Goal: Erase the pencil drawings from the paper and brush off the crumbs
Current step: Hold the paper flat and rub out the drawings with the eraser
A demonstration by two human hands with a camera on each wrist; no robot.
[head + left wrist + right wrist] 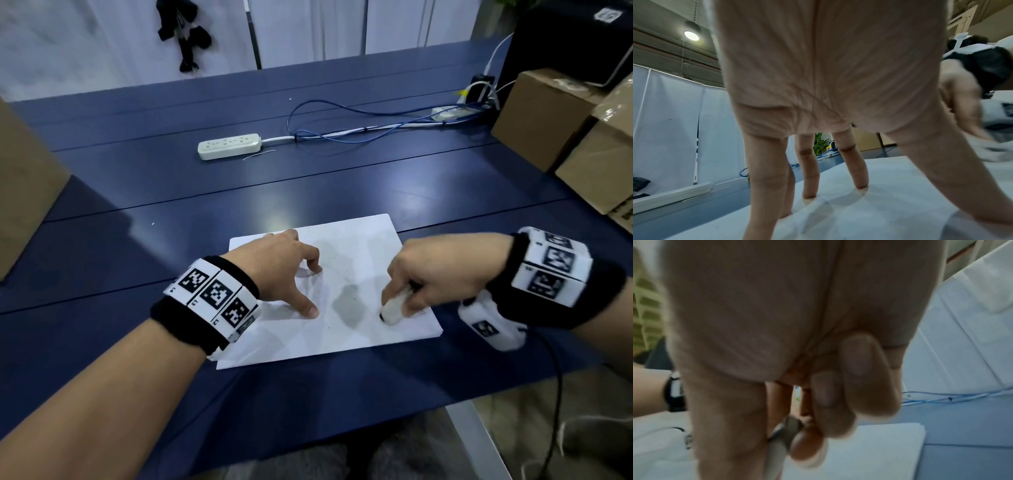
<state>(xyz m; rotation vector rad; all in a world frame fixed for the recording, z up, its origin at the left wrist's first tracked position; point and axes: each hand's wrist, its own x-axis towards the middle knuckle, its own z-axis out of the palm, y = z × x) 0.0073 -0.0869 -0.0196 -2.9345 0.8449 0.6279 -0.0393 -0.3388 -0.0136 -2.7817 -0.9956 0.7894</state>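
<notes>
Now erasing, sheet pinned down.
Left hand [277,270] spreads straight fingertips on the thin, slide-prone paper [359,246]; right hand [428,270] pinches a white eraser [394,308], tip rubbing.

left hand [284,270] spread – fingertips [862,189] pressed down, right hand [435,274] curled in a pinch grip

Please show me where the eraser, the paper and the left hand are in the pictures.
eraser [393,310]: head view, on its white body below the right hand's fingers.
paper [356,240]: head view, on a bare far part of the sheet.
left hand [274,263]: head view, on the back of the hand.
</notes>
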